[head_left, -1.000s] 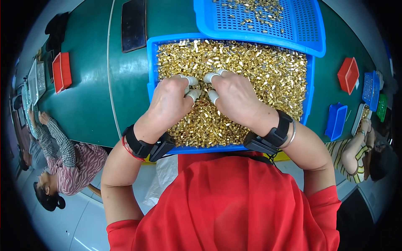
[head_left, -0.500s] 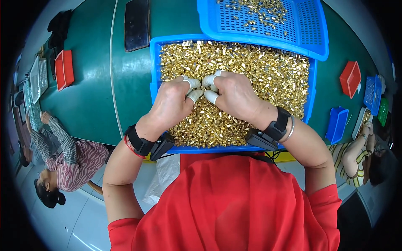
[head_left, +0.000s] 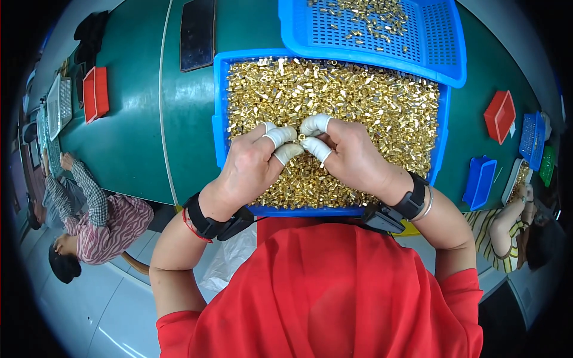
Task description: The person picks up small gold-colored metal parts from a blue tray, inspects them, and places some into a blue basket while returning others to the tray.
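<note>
A deep blue bin (head_left: 221, 128) is filled with small brass fittings (head_left: 370, 125), and both my hands are over it, white finger covers on the fingertips. At the tips of my right hand's (head_left: 352, 152) thumb and forefinger shows one small ring-ended brass fitting (head_left: 302, 138), pinched between them. My left hand (head_left: 250, 161) is close beside it, thumb and fingers pressed together; what lies in them, if anything, is hidden. The two hands' fingertips almost meet around the fitting. Black straps with small dark boxes sit on both wrists.
A blue perforated basket (head_left: 370, 51) with some brass fittings rests across the bin's far edge. On the green table (head_left: 131, 137) are a dark flat panel (head_left: 197, 36), red trays (head_left: 95, 94) and a small blue tray (head_left: 479, 182). Other people sit at the left and right.
My hands have risen a little off the pile and turned, the right one shifting to the right. A brass fitting now shows between the fingertips.
</note>
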Available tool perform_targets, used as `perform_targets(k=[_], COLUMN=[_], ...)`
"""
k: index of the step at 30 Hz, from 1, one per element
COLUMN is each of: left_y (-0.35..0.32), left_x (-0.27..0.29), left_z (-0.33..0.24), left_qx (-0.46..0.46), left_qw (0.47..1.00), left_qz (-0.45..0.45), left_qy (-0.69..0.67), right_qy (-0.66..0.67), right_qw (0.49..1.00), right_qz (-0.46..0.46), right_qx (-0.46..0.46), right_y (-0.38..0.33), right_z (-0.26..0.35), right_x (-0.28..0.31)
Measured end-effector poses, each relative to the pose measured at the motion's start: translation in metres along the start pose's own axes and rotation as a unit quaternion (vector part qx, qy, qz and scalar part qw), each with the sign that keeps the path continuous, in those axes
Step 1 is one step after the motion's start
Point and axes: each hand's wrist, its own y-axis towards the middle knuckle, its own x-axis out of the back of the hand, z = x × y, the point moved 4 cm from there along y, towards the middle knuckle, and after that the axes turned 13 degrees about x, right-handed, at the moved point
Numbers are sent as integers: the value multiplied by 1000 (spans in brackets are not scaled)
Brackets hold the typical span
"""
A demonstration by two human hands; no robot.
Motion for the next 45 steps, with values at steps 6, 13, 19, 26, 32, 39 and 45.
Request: perform_targets(k=[6, 13, 19, 26, 32, 39, 45], left_y=[9, 91, 103, 29, 35, 50, 54], left_x=[-9, 4, 21, -6, -8, 4, 9], left_z=[-28, -72, -50, 13, 22, 33, 39], left_qx=[1, -59, 60, 165, 142, 124, 114], left_qw=[1000, 994, 994, 977, 970, 975, 979], left_qz=[-10, -77, -65, -74, -68, 18, 52], left_qy=[-22, -46, -57, 111, 186, 181, 159], right_qy=[211, 77, -52, -180, -281, -308, -290], right_qw=[974, 975, 975, 976, 949, 941, 949], right_qz=[-56, -185, -210, -19, -1, 86, 112], right_qx=[-67, 92, 53, 120, 144, 109, 49], right_y=[-21, 21, 26, 25, 51, 70, 75], right_z=[-8, 6, -7, -19, -21, -20, -13], right_x=[12, 100, 119, 39, 16, 8, 4])
